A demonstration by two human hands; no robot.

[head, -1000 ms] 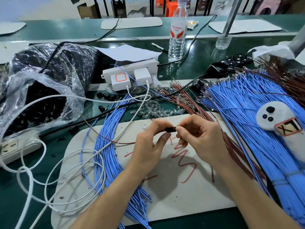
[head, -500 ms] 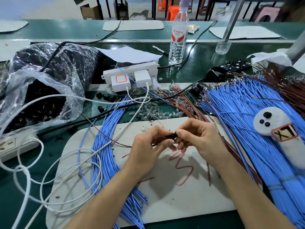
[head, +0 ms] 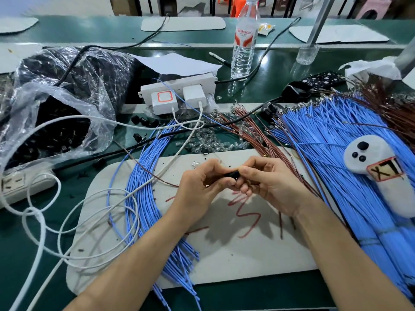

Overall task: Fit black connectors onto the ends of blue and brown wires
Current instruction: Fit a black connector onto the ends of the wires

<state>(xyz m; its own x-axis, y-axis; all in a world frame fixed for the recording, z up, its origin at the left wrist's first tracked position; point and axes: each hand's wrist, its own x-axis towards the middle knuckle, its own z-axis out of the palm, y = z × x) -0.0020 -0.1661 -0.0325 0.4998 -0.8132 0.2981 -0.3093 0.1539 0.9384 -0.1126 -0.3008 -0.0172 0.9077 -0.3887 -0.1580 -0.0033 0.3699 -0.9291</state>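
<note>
1. Both hands are meeting in the middle of the frame, just above the white mat (head: 235, 254). The left hand (head: 199, 189) and the right hand (head: 271, 187) are each pinching the same little black connector (head: 231, 175), one on each end, with fingers curled in tight.
2. A single brown wire (head: 146, 169) is running in from the left-centre across the mat toward the left hand. My guess is that's the one being fitted. The fingers are hiding its tip, so I can't tell if it's seated in the connector or not.
3. Progress-wise, I'd say this is looking early in a long job. I'm not spotting any wire in view with a black connector clearly on its end.
4. What's left is a lot:
   - A huge fan of blue wires (head: 336, 153) is filling the right side.
   - A smaller blue bundle (head: 143, 198) is curving down the left part of the mat.
   - More brown wires (head: 253, 133) are lying above the hands, with another tangle in the upper right.
5. Connector supply is looking fine. The clear plastic bag (head: 51, 131) on the left is sitting open and packed with black pieces, and a few loose ones are lying just right of it, near the power strip (head: 179, 88).
6. So one connector is going on now, and most of the pile is waiting.
</note>
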